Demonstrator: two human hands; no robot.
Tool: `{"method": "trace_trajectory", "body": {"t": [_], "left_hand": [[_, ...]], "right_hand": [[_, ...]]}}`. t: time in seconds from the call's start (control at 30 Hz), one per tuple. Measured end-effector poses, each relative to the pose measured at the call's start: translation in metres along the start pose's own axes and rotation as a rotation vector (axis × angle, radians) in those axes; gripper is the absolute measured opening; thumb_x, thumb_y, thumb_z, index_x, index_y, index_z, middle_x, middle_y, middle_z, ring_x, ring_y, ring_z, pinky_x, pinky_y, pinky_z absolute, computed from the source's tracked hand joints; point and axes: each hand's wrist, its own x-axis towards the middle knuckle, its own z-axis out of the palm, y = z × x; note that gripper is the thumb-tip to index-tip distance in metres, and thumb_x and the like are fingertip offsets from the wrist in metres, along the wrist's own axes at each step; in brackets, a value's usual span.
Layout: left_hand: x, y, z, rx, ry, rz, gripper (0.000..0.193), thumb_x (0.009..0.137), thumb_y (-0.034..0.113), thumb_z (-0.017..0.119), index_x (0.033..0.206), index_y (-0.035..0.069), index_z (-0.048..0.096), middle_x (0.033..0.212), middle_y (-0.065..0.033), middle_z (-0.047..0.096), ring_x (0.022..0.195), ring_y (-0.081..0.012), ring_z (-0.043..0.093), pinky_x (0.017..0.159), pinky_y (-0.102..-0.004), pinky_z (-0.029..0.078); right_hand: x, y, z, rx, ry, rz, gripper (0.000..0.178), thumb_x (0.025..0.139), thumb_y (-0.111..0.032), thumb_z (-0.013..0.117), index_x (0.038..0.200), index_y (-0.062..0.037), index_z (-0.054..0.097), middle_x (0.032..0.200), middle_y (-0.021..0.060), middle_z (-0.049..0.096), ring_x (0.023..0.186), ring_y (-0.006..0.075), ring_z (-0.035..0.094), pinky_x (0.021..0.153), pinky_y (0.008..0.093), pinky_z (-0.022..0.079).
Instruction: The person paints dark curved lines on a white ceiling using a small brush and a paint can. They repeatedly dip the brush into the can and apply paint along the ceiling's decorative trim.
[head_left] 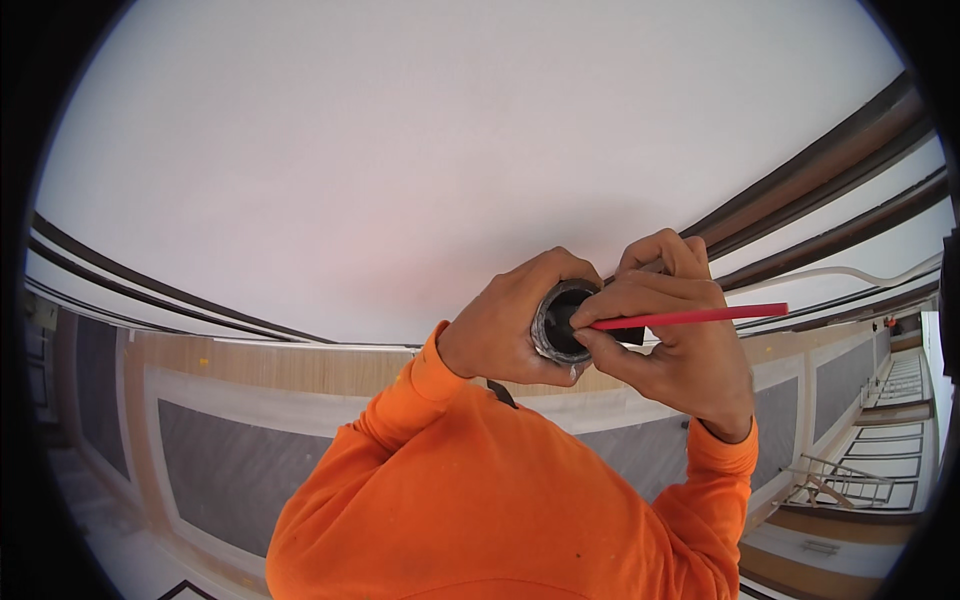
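Note:
My left hand [503, 315] is wrapped round a small round paint can [545, 338]. Its open mouth faces up, with a dark inside and a rim smeared grey. A slim red-handled brush [735, 313] is pinched between the thumb and fingers of my right hand [685, 320], the red end pointing right. The brush's other end reaches over the can's mouth; its tip is hidden by my fingertips and the can. Both hands are close together in front of a white wall [400, 150], with my fingertips at the can's rim.
Dark brown mouldings [820, 180] run along the wall at the right, and thinner dark lines [150, 285] at the left. Far below lies a floor with grey panels [240, 455] and pale wooden borders [270, 368]. A folding stand or ladder [835, 482] is at the lower right.

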Motion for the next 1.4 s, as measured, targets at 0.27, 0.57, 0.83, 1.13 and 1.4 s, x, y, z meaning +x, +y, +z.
{"method": "trace_trajectory", "body": {"t": [0.27,0.57,0.83,1.13,1.4], "left_hand": [[0.008,-0.004,-0.002,0.058,0.064,0.094,0.071,0.059,0.018,0.089,0.121,0.01,0.057,0.107,-0.0078,0.064,0.096,-0.0291,0.064,0.088,-0.0397,0.05],[0.007,0.009,-0.008,0.037,0.081,0.035,0.064,0.063,0.013,0.087,0.119,0.009,0.056,0.106,-0.0079,0.064,0.092,-0.0267,0.065,0.081,-0.0369,0.053],[0.004,0.011,-0.004,0.083,0.079,0.013,0.064,0.064,0.015,0.087,0.12,0.009,0.056,0.107,-0.009,0.064,0.094,-0.0275,0.065,0.086,-0.037,0.052],[0.008,0.004,-0.023,0.028,0.001,0.08,0.067,0.063,0.019,0.093,0.118,0.005,0.058,0.107,-0.0107,0.065,0.096,-0.0248,0.067,0.091,-0.0357,0.053],[-0.001,0.003,-0.02,-0.107,-0.069,0.038,0.068,0.06,0.023,0.097,0.116,0.006,0.061,0.106,-0.009,0.07,0.099,-0.0207,0.07,0.092,-0.0345,0.054]], "right_hand": [[0.007,0.007,-0.011,-0.015,0.032,-0.008,0.016,0.071,-0.011,0.083,0.084,-0.0152,0.074,0.076,-0.0044,0.069,0.091,0.0203,0.055,0.081,0.0368,0.035],[0.007,0.0,-0.02,-0.077,0.13,-0.014,0.019,0.067,-0.005,0.08,0.083,-0.0132,0.072,0.075,-0.0043,0.068,0.084,0.021,0.055,0.078,0.0358,0.037],[-0.017,0.003,-0.027,0.595,0.534,0.272,0.015,0.076,-0.004,0.083,0.087,-0.0026,0.073,0.081,0.0046,0.069,0.085,0.0165,0.058,0.075,0.0309,0.046],[-0.008,0.004,-0.128,0.539,0.878,-0.33,0.016,0.096,-0.011,0.066,0.105,0.0015,0.061,0.095,0.0131,0.066,0.096,0.0233,0.058,0.085,0.0335,0.045],[0.053,-0.049,-0.304,-0.201,1.485,-0.596,0.021,0.097,-0.011,0.069,0.109,0.0056,0.07,0.096,0.0147,0.074,0.083,0.0186,0.066,0.081,0.0317,0.052]]}}
